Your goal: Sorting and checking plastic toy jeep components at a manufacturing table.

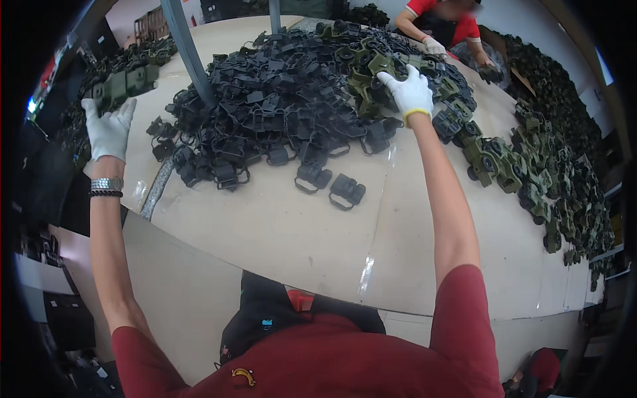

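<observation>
My left hand, in a white glove, is raised at the left with its thumb and fingers apart. Just past its fingertips is a dark green toy vehicle, blurred by motion; a gap seems to lie between it and the palm. Out over the table my right hand, gloved in white with a yellow cuff, spreads its thumb and a finger at the green toy vehicles on the pile. Its other fingers are partly hidden. A heap of black plastic frame-like parts fills the space between my hands.
Two loose black parts lie nearer me on the beige table. A grey metal post rises beside the heap. Camouflage toy vehicles line the right side. Across the table, a co-worker's gloved hand is near the pile.
</observation>
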Available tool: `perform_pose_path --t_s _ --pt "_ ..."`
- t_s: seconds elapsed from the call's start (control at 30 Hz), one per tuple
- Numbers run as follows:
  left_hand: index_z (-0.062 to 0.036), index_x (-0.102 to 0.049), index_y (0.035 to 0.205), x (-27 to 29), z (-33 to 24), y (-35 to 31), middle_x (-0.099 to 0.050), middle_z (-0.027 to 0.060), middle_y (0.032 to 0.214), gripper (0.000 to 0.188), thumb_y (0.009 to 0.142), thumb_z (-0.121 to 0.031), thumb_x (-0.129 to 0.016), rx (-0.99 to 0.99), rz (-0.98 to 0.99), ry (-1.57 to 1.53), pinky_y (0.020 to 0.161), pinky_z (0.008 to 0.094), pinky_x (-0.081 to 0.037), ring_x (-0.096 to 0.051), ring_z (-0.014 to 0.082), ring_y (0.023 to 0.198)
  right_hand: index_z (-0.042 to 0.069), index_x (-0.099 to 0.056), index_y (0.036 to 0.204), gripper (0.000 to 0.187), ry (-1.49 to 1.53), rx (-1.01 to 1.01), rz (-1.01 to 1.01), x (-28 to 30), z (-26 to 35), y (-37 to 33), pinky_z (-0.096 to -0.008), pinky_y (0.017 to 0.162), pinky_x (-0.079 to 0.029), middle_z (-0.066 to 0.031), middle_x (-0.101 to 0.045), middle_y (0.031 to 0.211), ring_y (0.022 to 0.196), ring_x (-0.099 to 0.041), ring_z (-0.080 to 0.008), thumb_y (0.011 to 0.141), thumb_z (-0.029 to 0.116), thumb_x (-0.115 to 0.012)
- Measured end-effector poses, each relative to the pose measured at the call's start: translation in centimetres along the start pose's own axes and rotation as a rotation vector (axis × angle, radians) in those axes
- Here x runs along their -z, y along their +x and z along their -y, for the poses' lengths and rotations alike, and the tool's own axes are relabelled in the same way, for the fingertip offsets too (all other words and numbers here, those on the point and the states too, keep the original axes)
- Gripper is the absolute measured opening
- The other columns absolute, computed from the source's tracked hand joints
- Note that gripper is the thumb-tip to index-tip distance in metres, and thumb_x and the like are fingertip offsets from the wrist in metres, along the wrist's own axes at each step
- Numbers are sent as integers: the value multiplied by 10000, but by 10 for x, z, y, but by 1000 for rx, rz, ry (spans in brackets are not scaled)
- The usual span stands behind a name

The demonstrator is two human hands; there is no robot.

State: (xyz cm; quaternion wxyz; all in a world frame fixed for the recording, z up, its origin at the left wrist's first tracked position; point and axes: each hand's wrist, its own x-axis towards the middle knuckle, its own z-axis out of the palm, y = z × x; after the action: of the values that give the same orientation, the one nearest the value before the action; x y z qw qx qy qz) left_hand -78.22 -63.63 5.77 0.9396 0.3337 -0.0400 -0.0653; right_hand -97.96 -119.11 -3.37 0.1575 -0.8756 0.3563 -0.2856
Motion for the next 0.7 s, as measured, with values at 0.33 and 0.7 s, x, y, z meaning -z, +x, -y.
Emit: perform_pose_path --t_s 0.33,0.7 --pt "3 -541 1343 -22 216 -175 -621 123 1218 503 961 -302 -661 348 279 615 956 424 -516 -648 290 1113 64 -700 1250 445 789 -36 -189 -40 -87 31 -332 968 -484 -135 -716 1210 1096 -669 -234 912 353 -698" --pt "-126 -495 1399 -72 295 -250 -558 82 1391 568 974 -481 -618 636 383 -94 1111 482 -435 -529 267 1298 125 -609 1382 555 619 633 318 86 3 -224 -405 1072 -438 -160 -629 1319 1226 -575 -344 904 394 -694"
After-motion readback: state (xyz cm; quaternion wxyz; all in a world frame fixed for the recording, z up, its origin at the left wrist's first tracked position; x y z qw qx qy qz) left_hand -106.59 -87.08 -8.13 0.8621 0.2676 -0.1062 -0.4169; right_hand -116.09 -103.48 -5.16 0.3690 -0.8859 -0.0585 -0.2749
